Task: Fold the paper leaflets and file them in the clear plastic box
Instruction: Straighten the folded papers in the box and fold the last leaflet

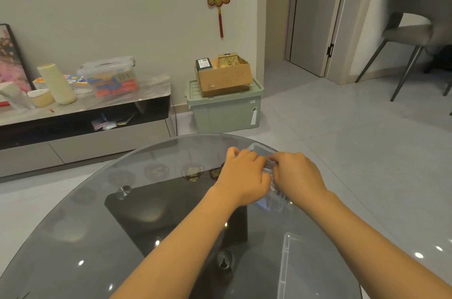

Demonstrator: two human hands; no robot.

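A clear plastic box (260, 149) stands on the far right part of the round glass table (97, 213). Both my hands are over it and hide most of it. My left hand (242, 176) has its fingers curled over the box's left side. My right hand (297, 174) pinches something thin and pale at the box's top, between the two hands; blur keeps me from telling whether it is a leaflet. A bit of pale paper shows through the box wall (271, 201) below my hands. A clear plastic lid (288, 264) lies flat on the table near my right forearm.
Beyond the table, a low TV cabinet (85, 113) holds a plastic bin and containers. A green storage crate (225, 105) with a cardboard box on top stands by the wall. A grey chair (413, 29) is at the far right on the tiled floor.
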